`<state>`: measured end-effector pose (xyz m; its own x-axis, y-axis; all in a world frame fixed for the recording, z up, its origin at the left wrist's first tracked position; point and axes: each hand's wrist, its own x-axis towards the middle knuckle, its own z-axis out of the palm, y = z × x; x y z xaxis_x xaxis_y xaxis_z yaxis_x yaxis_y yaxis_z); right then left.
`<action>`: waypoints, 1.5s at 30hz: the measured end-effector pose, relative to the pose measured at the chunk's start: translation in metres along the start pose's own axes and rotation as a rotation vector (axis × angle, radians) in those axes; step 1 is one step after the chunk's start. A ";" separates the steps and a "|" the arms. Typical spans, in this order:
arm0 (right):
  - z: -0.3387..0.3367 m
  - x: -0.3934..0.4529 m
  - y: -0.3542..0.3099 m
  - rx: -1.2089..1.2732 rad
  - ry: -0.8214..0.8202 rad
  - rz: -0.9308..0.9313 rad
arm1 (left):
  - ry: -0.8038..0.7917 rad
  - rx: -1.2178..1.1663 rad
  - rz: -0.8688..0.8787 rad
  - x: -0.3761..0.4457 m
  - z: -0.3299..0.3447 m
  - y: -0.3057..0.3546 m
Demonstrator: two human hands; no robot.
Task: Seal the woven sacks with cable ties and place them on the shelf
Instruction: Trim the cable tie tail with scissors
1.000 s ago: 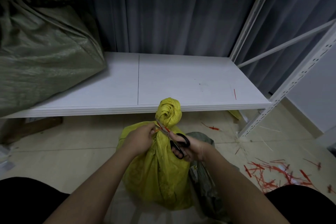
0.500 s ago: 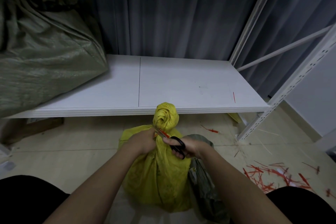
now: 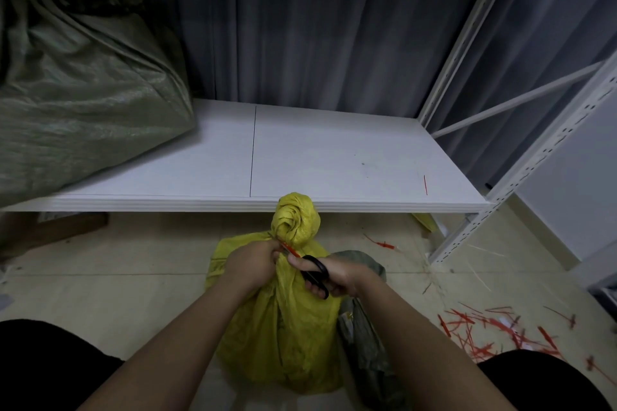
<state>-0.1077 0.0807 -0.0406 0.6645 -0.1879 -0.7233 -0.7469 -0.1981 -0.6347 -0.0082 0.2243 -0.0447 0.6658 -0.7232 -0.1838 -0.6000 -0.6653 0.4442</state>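
White shelf (image 3: 334, 157) carries a big green sack (image 3: 76, 100); the yellow sack (image 3: 283, 327) stands on the floor just before it. Left hand (image 3: 250, 264) grips its neck, right hand (image 3: 337, 274), fingers clamped, works black scissors (image 3: 315, 272) at the red cable tie (image 3: 289, 248).

Yellow woven sack (image 3: 283, 327) stands upright, twisted neck bound by red cable tie (image 3: 289, 248).

scissors (image 3: 314, 272) blades hidden | green sack (image 3: 76, 103) cut off left
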 end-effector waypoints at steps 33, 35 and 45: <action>0.014 -0.001 0.006 -0.031 0.126 -0.164 | 0.066 0.104 -0.106 -0.007 0.002 -0.001; 0.013 -0.005 0.008 -0.093 0.126 -0.172 | 0.070 0.094 -0.109 -0.007 0.003 -0.003; 0.020 -0.014 0.016 0.073 0.393 -0.271 | 0.140 -0.059 -0.070 -0.013 -0.017 0.004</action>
<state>-0.1297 0.0993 -0.0461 0.7836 -0.4910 -0.3807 -0.5362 -0.2250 -0.8135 -0.0115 0.2342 -0.0252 0.7627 -0.6400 -0.0937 -0.5258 -0.6978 0.4865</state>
